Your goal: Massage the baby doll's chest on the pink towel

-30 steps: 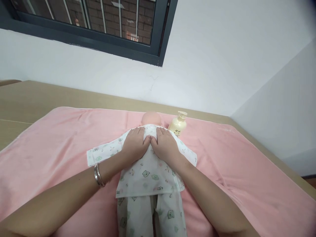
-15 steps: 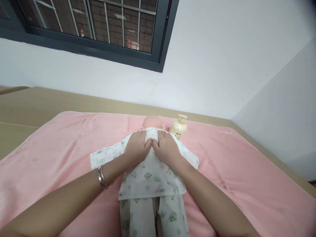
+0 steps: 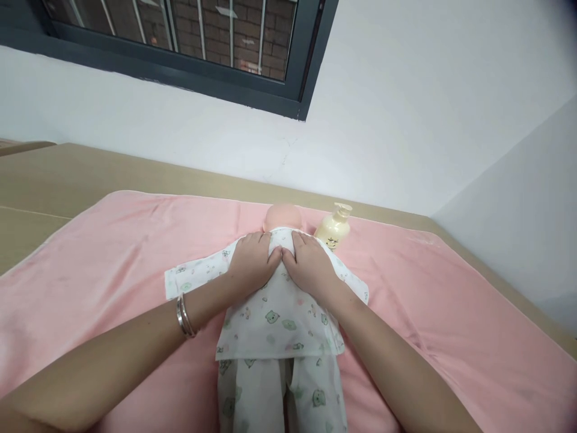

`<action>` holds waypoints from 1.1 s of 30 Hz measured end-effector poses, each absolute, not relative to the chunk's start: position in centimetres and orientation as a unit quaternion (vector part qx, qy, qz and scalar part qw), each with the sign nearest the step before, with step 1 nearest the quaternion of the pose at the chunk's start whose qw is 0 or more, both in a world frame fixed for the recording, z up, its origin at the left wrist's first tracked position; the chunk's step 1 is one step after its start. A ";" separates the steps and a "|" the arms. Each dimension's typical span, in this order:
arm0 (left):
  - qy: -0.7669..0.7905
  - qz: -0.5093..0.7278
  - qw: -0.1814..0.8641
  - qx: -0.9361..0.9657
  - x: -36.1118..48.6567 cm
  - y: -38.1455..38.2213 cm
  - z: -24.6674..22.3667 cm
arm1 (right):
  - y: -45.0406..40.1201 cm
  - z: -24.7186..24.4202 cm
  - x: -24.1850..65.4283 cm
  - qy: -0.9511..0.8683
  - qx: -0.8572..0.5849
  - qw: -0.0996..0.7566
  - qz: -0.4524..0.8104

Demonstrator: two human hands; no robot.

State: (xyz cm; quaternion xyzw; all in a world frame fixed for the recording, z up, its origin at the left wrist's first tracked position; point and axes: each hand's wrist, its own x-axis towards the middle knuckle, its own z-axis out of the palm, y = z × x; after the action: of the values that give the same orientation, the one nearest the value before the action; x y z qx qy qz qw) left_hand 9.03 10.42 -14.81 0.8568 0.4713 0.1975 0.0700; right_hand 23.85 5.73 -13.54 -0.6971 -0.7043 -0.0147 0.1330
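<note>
A baby doll (image 3: 283,218) lies face down, only the back of its head bare. It wears a white long-sleeved top (image 3: 279,325) and matching trousers (image 3: 315,391), both printed with small green animal faces. My left hand (image 3: 255,258) rests flat on the left side of its upper back, fingers stretched toward the head. On the other side my right hand (image 3: 311,261) lies flat in the same way. The two thumbs meet near the middle of the back. Nothing is gripped in either hand. Metal bangles (image 3: 184,316) circle my left wrist.
A pale yellow pump bottle (image 3: 333,227) stands just right of the doll's head. Under everything spreads a pink cloth (image 3: 433,300) on a wooden surface (image 3: 135,174). A white wall (image 3: 383,108) and a dark-framed window (image 3: 288,99) rise behind.
The camera view has tilted and shifted slightly, so the scene sits a little higher and to the right. Both hands stay on the doll's upper back with hardly any visible movement.
</note>
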 end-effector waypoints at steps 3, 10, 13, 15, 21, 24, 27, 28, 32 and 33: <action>0.478 0.191 0.063 0.855 9.1 10.4 -14.8 | 5.6 -13.3 23.6 -0.696 -0.708 0.121 -0.012; 0.483 0.171 0.033 0.858 9.3 10.2 -15.0 | 5.5 -13.3 23.3 -0.684 -0.720 0.114 -0.032; 0.492 0.159 0.021 0.856 9.3 10.2 -15.0 | 5.5 -13.4 23.3 -0.680 -0.723 0.107 -0.054; 0.494 0.154 0.011 0.856 9.3 10.3 -15.0 | 5.6 -13.5 23.2 -0.679 -0.724 0.104 -0.064; 0.496 0.164 -0.016 0.853 9.4 9.6 -14.5 | 5.3 -13.3 22.9 -0.667 -0.732 0.113 -0.082; 0.474 0.181 -0.019 0.862 9.3 8.8 -14.3 | 4.3 -12.8 22.2 -0.667 -0.730 0.120 -0.088; 0.435 0.207 0.008 0.876 9.2 8.6 -14.3 | 3.1 -12.1 21.4 -0.697 -0.709 0.072 -0.079; 0.429 0.213 0.023 0.877 9.2 8.7 -14.3 | 2.8 -11.8 21.2 -0.707 -0.702 0.049 -0.067; 0.454 0.198 0.078 0.865 9.2 9.7 -14.3 | 3.0 -11.2 21.7 -0.692 -0.720 0.037 0.036; 0.461 0.193 0.083 0.862 9.3 9.7 -14.4 | 3.4 -11.2 22.2 -0.684 -0.725 0.049 0.060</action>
State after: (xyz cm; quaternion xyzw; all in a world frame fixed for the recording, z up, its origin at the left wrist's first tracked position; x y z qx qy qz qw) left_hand 9.27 9.72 -14.42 0.8623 0.4608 0.1931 0.0831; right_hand 22.18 3.44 -11.17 -0.7253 -0.6840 0.0599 0.0489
